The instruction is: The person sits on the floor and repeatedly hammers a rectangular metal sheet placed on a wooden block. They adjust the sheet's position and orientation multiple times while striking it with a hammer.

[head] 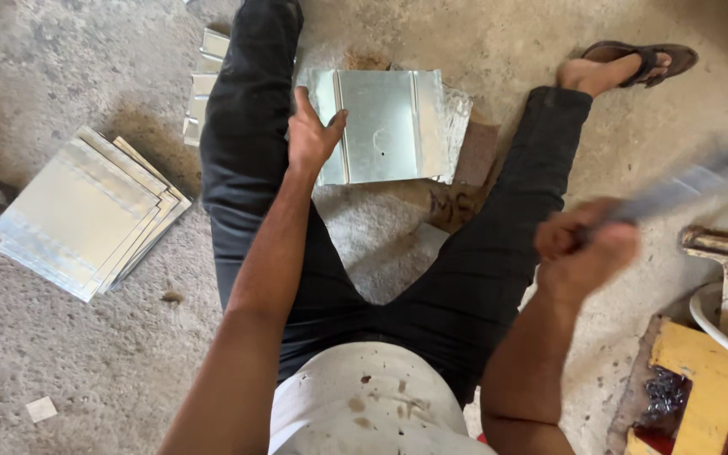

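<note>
sheet [385,126] btwn legs on floor | sheet stack [86,211] left | bench [705,388] right

Shiny ribbed metal sheet [385,126] flat on floor.

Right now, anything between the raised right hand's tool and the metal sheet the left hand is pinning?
Nothing visible. The right hand holds a blurred tool raised right of the ribbed metal sheet; the left hand covers only its left edge.

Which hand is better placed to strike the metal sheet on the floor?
Probably the right hand: it grips a raised, blurred tool. The left hand presses the metal sheet flat.
</note>
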